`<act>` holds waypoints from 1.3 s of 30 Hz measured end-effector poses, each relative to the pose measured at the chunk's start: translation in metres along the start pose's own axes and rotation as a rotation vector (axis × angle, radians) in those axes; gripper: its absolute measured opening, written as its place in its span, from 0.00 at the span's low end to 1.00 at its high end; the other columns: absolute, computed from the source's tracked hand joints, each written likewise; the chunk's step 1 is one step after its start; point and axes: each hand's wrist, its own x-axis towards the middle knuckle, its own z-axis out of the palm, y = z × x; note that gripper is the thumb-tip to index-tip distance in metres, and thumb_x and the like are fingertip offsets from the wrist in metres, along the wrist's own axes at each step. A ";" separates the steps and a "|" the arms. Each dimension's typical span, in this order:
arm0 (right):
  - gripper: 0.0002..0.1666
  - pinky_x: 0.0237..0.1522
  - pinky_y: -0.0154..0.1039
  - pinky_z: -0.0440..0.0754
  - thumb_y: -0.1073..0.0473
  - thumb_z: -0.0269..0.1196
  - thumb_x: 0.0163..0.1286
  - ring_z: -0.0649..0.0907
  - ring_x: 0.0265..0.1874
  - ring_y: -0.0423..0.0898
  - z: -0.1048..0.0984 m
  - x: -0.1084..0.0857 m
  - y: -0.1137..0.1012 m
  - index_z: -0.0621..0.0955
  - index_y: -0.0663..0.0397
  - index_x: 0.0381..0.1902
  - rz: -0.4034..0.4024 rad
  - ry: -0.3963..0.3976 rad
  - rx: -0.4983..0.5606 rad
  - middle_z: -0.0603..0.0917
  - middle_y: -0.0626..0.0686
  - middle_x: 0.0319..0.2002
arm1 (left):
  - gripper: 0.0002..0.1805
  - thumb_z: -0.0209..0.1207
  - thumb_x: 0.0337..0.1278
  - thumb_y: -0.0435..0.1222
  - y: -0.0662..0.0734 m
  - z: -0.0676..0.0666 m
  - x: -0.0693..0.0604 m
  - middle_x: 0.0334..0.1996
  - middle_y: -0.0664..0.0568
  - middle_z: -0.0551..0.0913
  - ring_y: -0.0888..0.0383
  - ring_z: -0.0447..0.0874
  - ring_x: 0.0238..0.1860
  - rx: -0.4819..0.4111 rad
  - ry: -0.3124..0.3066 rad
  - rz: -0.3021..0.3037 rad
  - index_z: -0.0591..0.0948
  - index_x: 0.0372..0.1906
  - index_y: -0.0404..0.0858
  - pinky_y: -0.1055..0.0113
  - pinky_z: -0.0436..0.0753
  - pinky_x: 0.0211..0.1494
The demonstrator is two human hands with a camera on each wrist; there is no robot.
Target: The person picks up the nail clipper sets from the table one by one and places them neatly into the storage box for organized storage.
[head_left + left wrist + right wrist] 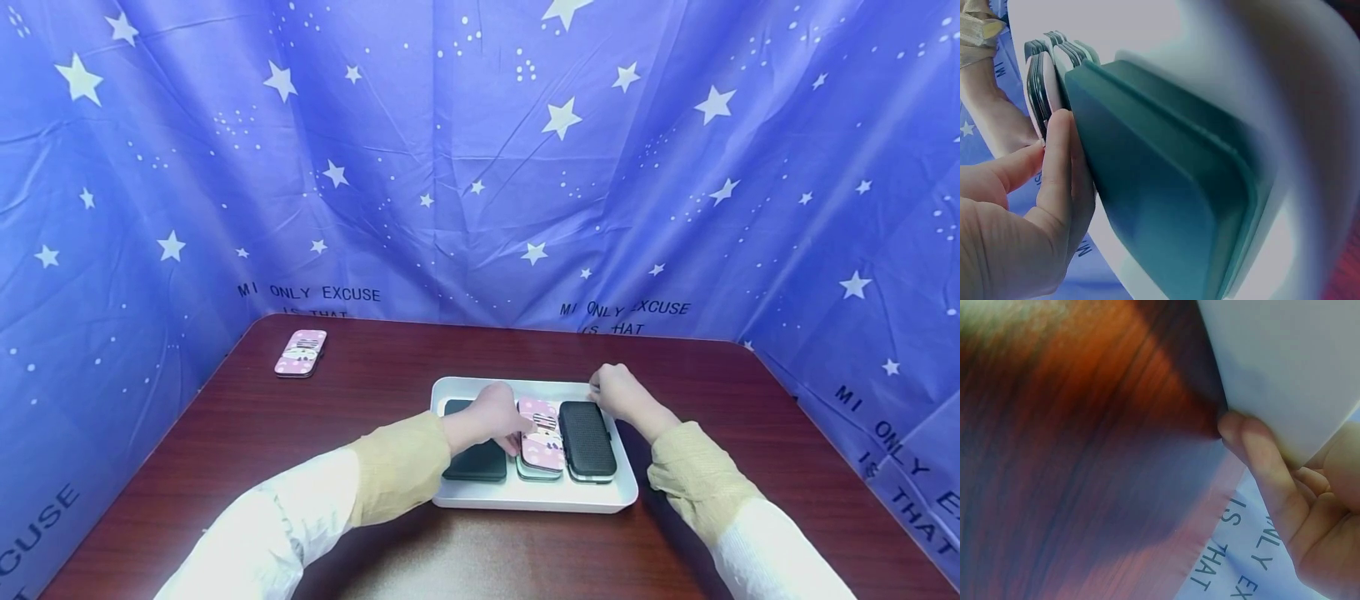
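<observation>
A white tray [534, 503] stands on the table. My left hand [495, 414] reaches over a dark green flat case [476, 462] in the tray's left part. Its thumb and fingers pinch a pink patterned case [543, 450], which lies over a pale green-edged case [538, 474]. In the left wrist view, fingers [1055, 159] hold the pink case by its edges, beside the dark green case [1141, 169]. To the right lies a black textured case [588, 440]. My right hand [626, 392] grips the tray's far right corner, fingertips under the wall [1272, 369].
Another pink patterned case [301, 352] lies at the table's far left. The dark red-brown wooden table [360, 383] ends at a blue star-printed curtain [480, 208] behind and on both sides.
</observation>
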 end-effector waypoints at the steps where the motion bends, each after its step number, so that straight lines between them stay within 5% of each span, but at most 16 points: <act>1: 0.29 0.19 0.32 0.64 0.68 0.67 0.61 0.67 0.15 0.40 0.000 0.000 0.000 0.64 0.48 0.10 0.001 -0.001 0.003 0.63 0.43 0.12 | 0.13 0.66 0.56 0.28 0.001 0.000 0.000 0.14 0.40 0.83 0.48 0.88 0.20 0.011 -0.004 -0.003 0.79 0.19 0.28 0.67 0.85 0.22; 18: 0.28 0.20 0.33 0.65 0.68 0.67 0.61 0.67 0.16 0.40 -0.002 -0.002 -0.001 0.65 0.49 0.10 -0.017 0.007 -0.012 0.64 0.43 0.13 | 0.15 0.68 0.54 0.30 0.007 -0.004 0.002 0.10 0.43 0.82 0.52 0.86 0.15 0.207 -0.008 -0.001 0.77 0.19 0.30 0.73 0.83 0.23; 29: 0.26 0.21 0.35 0.67 0.68 0.68 0.60 0.67 0.16 0.41 -0.004 -0.001 -0.001 0.68 0.50 0.09 -0.049 0.028 -0.026 0.65 0.43 0.13 | 0.11 0.62 0.60 0.26 0.005 -0.014 -0.002 0.15 0.40 0.83 0.52 0.83 0.14 0.049 -0.112 -0.036 0.77 0.23 0.27 0.65 0.85 0.22; 39: 0.25 0.21 0.34 0.68 0.68 0.67 0.61 0.68 0.16 0.41 -0.002 0.000 -0.002 0.69 0.51 0.10 -0.017 -0.002 -0.018 0.67 0.44 0.13 | 0.09 0.64 0.58 0.27 0.004 -0.027 -0.010 0.18 0.41 0.84 0.56 0.82 0.16 0.045 -0.129 0.012 0.80 0.24 0.29 0.66 0.85 0.22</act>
